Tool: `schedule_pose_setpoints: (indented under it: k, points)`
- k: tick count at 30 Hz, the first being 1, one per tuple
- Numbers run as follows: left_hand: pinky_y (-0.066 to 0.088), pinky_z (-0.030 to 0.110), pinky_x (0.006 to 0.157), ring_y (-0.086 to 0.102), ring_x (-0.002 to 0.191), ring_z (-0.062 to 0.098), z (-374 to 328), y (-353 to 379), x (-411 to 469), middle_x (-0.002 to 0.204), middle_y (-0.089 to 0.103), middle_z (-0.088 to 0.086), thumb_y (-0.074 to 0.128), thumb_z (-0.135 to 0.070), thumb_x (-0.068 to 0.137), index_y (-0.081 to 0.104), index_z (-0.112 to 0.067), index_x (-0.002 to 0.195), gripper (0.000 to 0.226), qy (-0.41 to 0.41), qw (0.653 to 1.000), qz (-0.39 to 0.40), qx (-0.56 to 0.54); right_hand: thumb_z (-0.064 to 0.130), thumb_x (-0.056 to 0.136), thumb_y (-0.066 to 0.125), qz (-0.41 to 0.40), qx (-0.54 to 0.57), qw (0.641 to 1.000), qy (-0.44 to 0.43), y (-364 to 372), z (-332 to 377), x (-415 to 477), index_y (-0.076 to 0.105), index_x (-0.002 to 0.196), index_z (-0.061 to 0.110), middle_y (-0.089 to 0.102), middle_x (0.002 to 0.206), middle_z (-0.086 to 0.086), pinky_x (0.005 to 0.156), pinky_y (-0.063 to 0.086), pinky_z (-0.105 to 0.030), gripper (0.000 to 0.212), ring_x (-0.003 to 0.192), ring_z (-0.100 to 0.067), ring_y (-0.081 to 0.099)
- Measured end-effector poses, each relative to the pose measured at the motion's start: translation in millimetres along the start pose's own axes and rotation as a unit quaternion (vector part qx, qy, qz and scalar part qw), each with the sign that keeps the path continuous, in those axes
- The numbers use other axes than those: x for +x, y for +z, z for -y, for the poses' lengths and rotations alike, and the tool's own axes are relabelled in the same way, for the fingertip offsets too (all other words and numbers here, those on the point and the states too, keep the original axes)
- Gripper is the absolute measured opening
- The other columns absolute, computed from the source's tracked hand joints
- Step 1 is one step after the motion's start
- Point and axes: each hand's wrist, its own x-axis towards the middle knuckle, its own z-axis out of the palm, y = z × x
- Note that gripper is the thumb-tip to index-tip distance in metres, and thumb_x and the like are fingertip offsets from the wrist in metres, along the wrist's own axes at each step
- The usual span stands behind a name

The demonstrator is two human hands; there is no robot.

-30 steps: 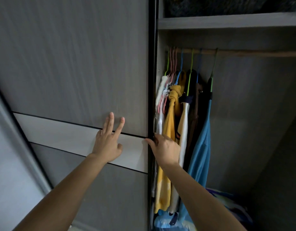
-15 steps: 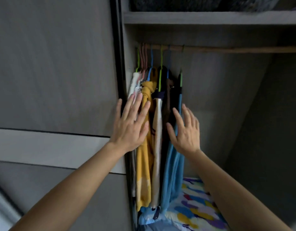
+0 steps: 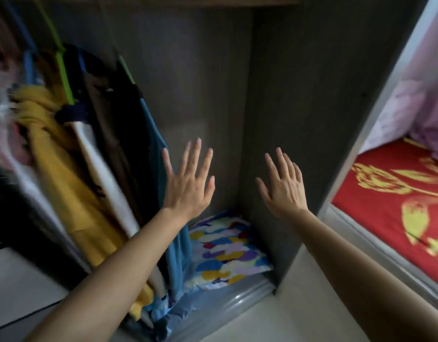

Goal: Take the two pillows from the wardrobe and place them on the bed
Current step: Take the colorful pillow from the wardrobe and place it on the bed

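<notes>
Both hands have dropped from the hanging clothes toward the wardrobe floor, where a patchwork-print pillow [image 3: 227, 253] of many colours lies untouched; a second seems to sit beneath it, partly hidden. Nothing has reached the red, gold-patterned bed [image 3: 395, 206] yet. Left hand [image 3: 188, 183] and right hand [image 3: 283, 188] each show a spread, empty grip.

Patterned pillow [image 3: 227, 253] on wardrobe floor [image 3: 240, 296].

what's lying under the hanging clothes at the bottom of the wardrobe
A colourful patterned pillow lies on the wardrobe floor, its left part covered by the blue garment. Whether a second pillow sits beneath or behind the clothes cannot be seen.
</notes>
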Motion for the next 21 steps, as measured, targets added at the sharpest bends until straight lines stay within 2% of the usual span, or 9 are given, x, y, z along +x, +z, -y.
schedule_pose_setpoints:
  k: [4, 7, 12, 15, 18, 21]
  points:
    - [-0.007, 0.063, 0.117, 0.01, 0.151, 0.031, -39, 59, 20, 0.164, 0.009, 0.016, 0.041, -0.044, 0.095, 0.024, -0.016, 0.154, 0.068, 0.029, 0.998, 0.029, -0.048, 0.052, 0.098, 0.04, 0.033, -0.009, 0.999, 0.03, 34, -53, -3, 0.025, 0.154, 0.021, 0.022, 0.163, -0.014, 0.12, 0.023, -0.048, 0.066, 0.148, -0.033, 0.026]
    - [-0.001, 0.062, 0.119, 0.011, 0.151, 0.032, -62, 124, 20, 0.163, 0.012, 0.017, 0.042, -0.043, 0.094, 0.025, -0.015, 0.153, 0.068, 0.041, 0.993, 0.093, -0.059, 0.051, 0.097, 0.04, 0.061, 0.009, 0.997, 0.045, 83, -86, 3, 0.027, 0.154, 0.019, 0.024, 0.162, -0.017, 0.118, 0.025, -0.049, 0.066, 0.146, -0.035, 0.029]
    - [0.015, 0.068, 0.114, 0.02, 0.148, 0.035, -75, 206, 7, 0.16, 0.021, 0.021, 0.045, -0.041, 0.091, 0.032, -0.011, 0.15, 0.067, -0.008, 0.967, 0.25, -0.053, 0.049, 0.098, 0.04, 0.163, 0.055, 0.984, 0.044, 171, -118, 9, 0.026, 0.154, 0.015, 0.022, 0.162, -0.018, 0.118, 0.024, -0.049, 0.067, 0.146, -0.037, 0.028]
    - [0.02, 0.069, 0.111, 0.026, 0.145, 0.04, -75, 250, -4, 0.157, 0.028, 0.025, 0.055, -0.035, 0.087, 0.04, -0.006, 0.145, 0.065, -0.038, 0.951, 0.302, -0.057, 0.044, 0.097, 0.046, 0.209, 0.074, 0.975, 0.024, 224, -129, 16, 0.03, 0.153, 0.012, 0.028, 0.16, -0.02, 0.113, 0.031, -0.051, 0.067, 0.138, -0.041, 0.039]
    - [0.02, 0.067, 0.112, 0.019, 0.147, 0.041, -79, 285, -26, 0.159, 0.021, 0.025, 0.052, -0.034, 0.087, 0.032, -0.005, 0.149, 0.071, -0.088, 0.929, 0.357, -0.046, 0.042, 0.095, 0.05, 0.255, 0.085, 0.963, 0.006, 275, -129, 11, 0.036, 0.151, 0.01, 0.032, 0.158, -0.022, 0.11, 0.034, -0.05, 0.066, 0.134, -0.043, 0.044]
    - [0.018, 0.066, 0.113, 0.015, 0.148, 0.04, -82, 323, -57, 0.161, 0.015, 0.023, 0.056, -0.031, 0.084, 0.026, -0.007, 0.152, 0.078, -0.123, 0.903, 0.41, -0.049, 0.042, 0.097, 0.049, 0.304, 0.104, 0.947, -0.018, 323, -120, -8, 0.036, 0.151, 0.009, 0.031, 0.158, -0.022, 0.112, 0.033, -0.05, 0.065, 0.139, -0.041, 0.04]
